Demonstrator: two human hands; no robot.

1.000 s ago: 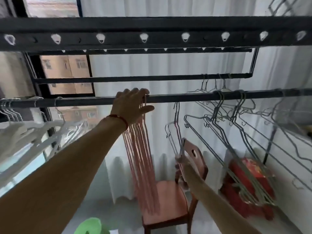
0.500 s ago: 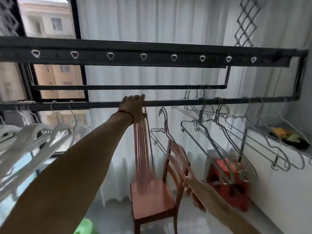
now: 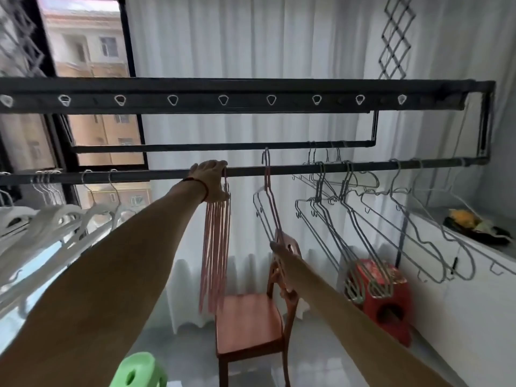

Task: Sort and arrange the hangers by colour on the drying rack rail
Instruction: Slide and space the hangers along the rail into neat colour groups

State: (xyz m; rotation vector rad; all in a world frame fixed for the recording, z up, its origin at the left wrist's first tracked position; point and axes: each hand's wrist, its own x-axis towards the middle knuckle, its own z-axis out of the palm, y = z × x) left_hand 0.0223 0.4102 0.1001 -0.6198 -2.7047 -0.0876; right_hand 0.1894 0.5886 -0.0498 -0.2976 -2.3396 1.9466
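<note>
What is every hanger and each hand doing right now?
left hand: on the rail, gripping the pink hanger bundle's hooks
pink hangers: bunched, hanging from the rail
right hand: holding one pink hanger low down
single pink hanger: hook raised above the rail, not hung
grey hangers: hanging to the right
white hangers: hanging to the left

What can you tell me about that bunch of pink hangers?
The pink hangers are a tight bunch of thin hangers, plastic or coated wire by their look, hanging almost straight down from the dark drying rack rail. Seen edge on, they look like long pink strips. The left hand rests over the rail and holds them at the top, covering their hooks. Behind them hangs the white curtain.
</note>
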